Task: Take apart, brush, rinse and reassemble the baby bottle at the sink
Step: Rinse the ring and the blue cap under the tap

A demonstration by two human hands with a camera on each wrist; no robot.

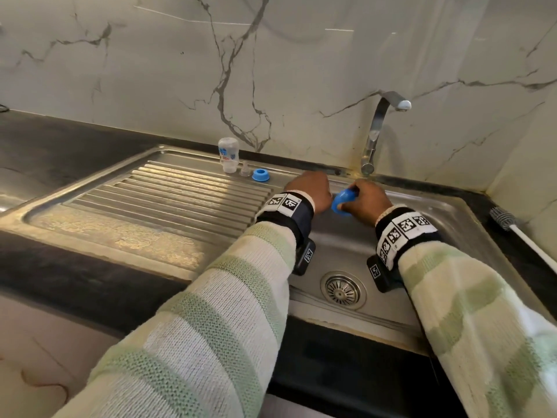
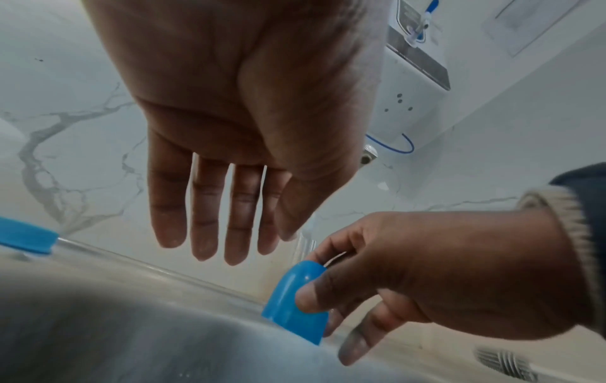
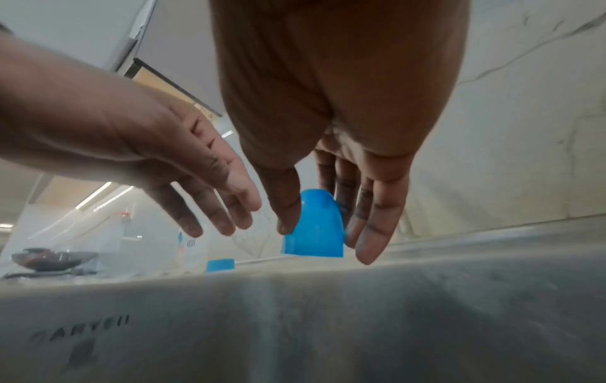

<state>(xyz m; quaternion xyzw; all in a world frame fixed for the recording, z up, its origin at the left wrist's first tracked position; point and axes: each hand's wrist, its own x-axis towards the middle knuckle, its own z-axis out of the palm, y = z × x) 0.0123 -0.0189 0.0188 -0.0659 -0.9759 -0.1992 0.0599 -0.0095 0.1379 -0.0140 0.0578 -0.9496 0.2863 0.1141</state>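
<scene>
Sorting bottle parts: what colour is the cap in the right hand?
Blue; the cap shows best in the right wrist view.

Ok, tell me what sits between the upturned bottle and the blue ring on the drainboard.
Head view: a small clear teat stands between the bottle and the blue ring, apart from both.

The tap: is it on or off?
Off, it seems: no water falls from the tap spout, and the right hand holding the blue cap looks dry.

Left hand (image 2: pixel 229 145) flat, fingers straight; right hand (image 2: pixel 436 274) in pinching grip.
</scene>
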